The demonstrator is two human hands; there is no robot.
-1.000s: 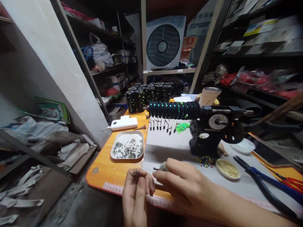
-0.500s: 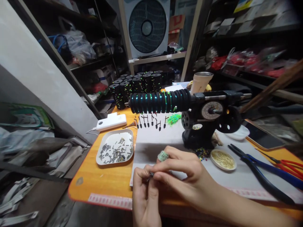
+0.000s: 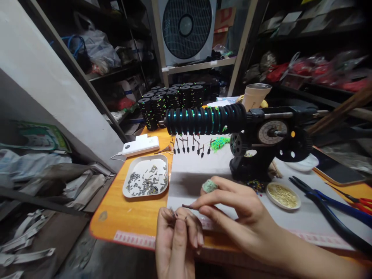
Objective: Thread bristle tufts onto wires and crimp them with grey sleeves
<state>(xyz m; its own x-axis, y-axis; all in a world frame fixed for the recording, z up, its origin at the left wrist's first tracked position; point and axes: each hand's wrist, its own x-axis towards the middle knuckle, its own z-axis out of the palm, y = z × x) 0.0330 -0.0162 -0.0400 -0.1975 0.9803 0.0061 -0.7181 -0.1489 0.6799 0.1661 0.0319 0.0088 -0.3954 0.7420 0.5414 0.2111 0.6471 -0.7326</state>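
Some mostly hidden bit [image 3: 173, 213] is pinched by the left hand [image 3: 178, 241], the right hand [image 3: 236, 211] beside it pinching a part-covered stick [image 3: 187, 206].

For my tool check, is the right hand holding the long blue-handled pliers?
No, the pliers lie on the white sheet, apart from the right hand.

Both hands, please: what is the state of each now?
Left hand: closed, pinching something small and dark, too small to identify.
Right hand: closed, holding a thin dark piece.
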